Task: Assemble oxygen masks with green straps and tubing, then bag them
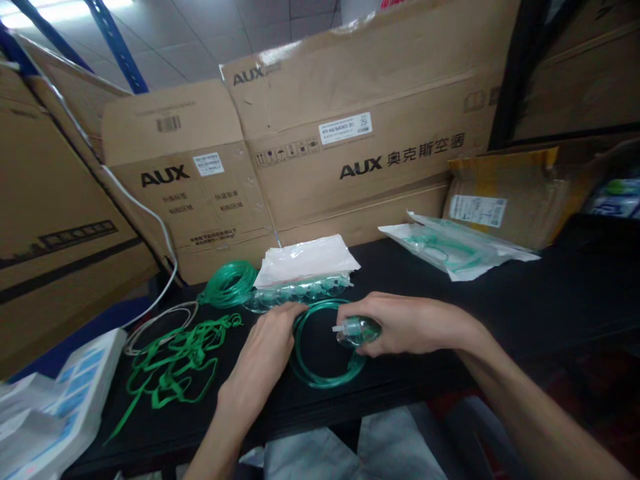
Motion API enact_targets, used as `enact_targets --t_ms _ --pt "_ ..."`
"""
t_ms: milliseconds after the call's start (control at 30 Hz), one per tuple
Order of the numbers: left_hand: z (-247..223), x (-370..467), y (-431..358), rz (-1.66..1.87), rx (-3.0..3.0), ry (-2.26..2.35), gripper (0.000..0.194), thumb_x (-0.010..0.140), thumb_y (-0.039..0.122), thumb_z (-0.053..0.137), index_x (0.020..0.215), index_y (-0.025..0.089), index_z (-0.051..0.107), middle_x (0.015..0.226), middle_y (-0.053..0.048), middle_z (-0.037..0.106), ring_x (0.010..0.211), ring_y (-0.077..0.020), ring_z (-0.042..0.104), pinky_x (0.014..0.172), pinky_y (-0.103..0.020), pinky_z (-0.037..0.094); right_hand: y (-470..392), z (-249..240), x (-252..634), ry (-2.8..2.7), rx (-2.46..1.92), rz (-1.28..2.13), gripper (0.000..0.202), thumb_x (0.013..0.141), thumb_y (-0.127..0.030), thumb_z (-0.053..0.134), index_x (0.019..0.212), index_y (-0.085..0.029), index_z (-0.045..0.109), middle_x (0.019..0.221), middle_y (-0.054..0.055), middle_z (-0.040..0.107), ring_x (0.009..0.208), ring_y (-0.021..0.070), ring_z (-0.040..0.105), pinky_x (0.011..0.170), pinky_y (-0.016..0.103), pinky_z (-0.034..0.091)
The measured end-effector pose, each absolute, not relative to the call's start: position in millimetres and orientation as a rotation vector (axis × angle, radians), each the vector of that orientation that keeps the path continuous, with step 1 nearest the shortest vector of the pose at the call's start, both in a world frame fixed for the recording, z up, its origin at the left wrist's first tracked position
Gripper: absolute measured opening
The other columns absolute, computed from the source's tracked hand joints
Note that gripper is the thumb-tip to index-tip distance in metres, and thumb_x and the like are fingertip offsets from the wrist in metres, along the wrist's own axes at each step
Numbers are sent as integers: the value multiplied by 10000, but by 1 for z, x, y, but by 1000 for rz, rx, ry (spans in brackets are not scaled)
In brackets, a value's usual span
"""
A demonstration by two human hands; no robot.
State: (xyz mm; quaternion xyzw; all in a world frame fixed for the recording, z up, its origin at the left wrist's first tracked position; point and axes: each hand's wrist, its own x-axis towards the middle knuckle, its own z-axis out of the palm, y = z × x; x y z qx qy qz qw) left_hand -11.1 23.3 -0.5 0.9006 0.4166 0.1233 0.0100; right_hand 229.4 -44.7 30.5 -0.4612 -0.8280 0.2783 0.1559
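Close together over the black tabletop (pixel 500 313), the right hand (pixel 400 325) grips a clear plastic connector (pixel 353 329), and the left hand's (pixel 260 360) fingers pinch a coil of green tubing (pixel 320 373) lying between them. Unbundled green straps (pixel 173 363) and another coil (pixel 227 283) wait at left; sealed bags (pixel 455 250), probably finished, sit behind.

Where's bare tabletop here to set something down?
Free: the black table right of the right hand, below the bagged kits. A smaller patch sits at the near edge under the tubing coil. Crowded: the left side, with green straps, the second tubing coil and the bag stack.
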Motion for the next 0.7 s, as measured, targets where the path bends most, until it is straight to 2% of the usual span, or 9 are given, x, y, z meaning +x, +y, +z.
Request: enact_targets --t_ms 133,267,333,433,500,633,700 --pt "2 -8 22 310 2833 1380 551 856 -38 396 1267 205 671 1327 -64 659 1208 -246 623 1063 -373 458 -37 24 226 -2401 -1432 777 284 738 -260 784 992 -227 660 832 -33 625 730 140 572 608 200 385" --pt "2 -13 26 242 2848 1461 440 950 62 401 1229 232 694 1242 -83 666 1008 -239 699 888 -339 511 -37 23 224 -2364 -1517 741 316 730 -303 813 1006 -243 671 872 -17 616 777 163 582 639 211 397" --pt "3 -18 27 201 2823 1490 368 995 147 410 1183 240 712 1181 -87 676 949 -236 708 836 -329 503 -38 25 222 -2333 -1551 723 310 737 -308 816 1005 -243 675 882 -11 619 777 165 585 641 212 400" --pt "9 -27 22 203 2766 1482 305 1021 238 427 1107 237 720 1087 -78 702 975 -243 697 854 -334 476 -40 30 218 -2322 -1554 684 279 776 -307 799 1016 -237 674 899 0 622 820 176 601 650 210 398" --pt "15 -33 16 205 2716 1440 269 1019 278 452 1059 250 717 1028 -53 722 981 -243 686 847 -331 459 -40 30 215 -2336 -1521 668 284 788 -309 793 1035 -234 674 911 4 622 834 177 606 651 209 397" --pt "25 -39 3 98 2588 1310 248 1004 316 493 901 291 718 848 21 725 853 -207 672 737 -291 434 -37 27 216 -2411 -1437 731 281 767 -276 792 1022 -226 685 866 -8 635 782 171 601 614 213 389" --pt "28 -38 0 122 2576 1278 231 999 336 513 907 302 722 851 34 723 839 -195 665 738 -284 439 -37 26 220 -2421 -1379 777 253 765 -231 781 997 -215 683 842 -20 654 761 160 601 618 213 390"
